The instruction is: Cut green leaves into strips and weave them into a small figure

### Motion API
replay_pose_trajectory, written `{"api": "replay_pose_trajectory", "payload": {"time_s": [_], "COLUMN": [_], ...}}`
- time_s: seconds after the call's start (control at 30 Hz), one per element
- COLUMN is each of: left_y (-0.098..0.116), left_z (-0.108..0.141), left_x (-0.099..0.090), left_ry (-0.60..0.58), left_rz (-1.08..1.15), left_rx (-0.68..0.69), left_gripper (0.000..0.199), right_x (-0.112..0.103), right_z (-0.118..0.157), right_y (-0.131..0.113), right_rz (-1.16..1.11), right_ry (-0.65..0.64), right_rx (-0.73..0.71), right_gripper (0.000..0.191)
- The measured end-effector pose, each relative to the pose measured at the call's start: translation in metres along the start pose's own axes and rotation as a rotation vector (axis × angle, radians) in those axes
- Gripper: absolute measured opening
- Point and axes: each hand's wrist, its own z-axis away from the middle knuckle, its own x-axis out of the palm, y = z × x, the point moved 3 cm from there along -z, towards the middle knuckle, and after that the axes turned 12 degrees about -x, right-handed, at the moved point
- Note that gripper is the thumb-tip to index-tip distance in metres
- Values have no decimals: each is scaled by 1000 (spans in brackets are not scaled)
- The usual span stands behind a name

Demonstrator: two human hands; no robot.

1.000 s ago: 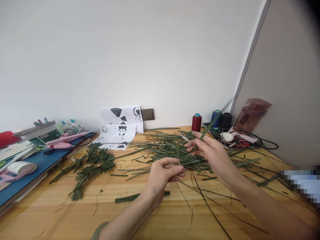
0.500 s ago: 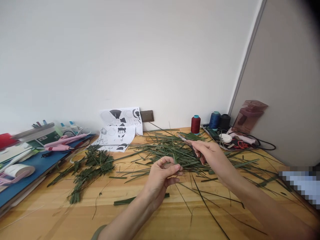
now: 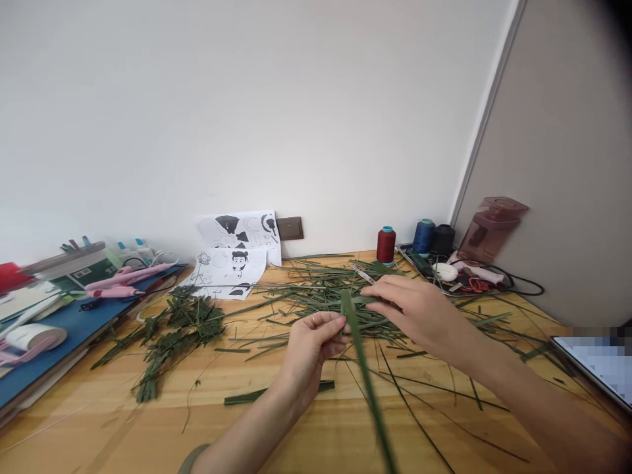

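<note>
A long green leaf strip [image 3: 364, 362] runs from the front edge of the view up to my left hand [image 3: 316, 339], whose thumb and fingers are pinched on it. Just to the right, my right hand [image 3: 417, 306] has its thumb and fingers closed on a leaf end beside the fold at the strip's top. Scissor blades [image 3: 363, 272] point out beyond my right fingers. The handles are hidden, so I cannot tell whether the scissors are held or lie on the pile of cut leaf strips [image 3: 311, 289].
A bundle of woven green leaves [image 3: 182, 329] lies left of my hands. Printed sheets [image 3: 237, 257] lean on the wall. Thread spools, the red one [image 3: 386, 245] nearest, stand at the back. Pink glue guns [image 3: 118, 283] lie left; a phone [image 3: 592, 368] is at right.
The long leaf strip has swung into view toward the front. My right hand has turned flatter, its fingers now at the leaf by my left hand. My left hand has shifted slightly left.
</note>
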Motion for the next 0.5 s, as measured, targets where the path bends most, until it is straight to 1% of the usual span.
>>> {"api": "replay_pose_trajectory", "payload": {"time_s": [0.1, 0.23, 0.37, 0.5], "left_y": [-2, -4, -4, -3], "left_z": [-2, -4, -3, -1], "left_x": [-1, -1, 1, 1], "left_ry": [-41, -78, -87, -69], "left_rz": [-2, -11, -14, -28], "left_rx": [-97, -182, -213, -208], "left_gripper": [8, 5, 4, 4], "right_x": [-6, -9, -7, 0], "right_z": [1, 3, 2, 2], "right_y": [8, 21, 31, 34], "right_rz": [23, -18, 41, 115], "right_ry": [-46, -41, 25, 74], "right_rx": [-64, -78, 17, 107], "right_gripper": [22, 20, 16, 21]}}
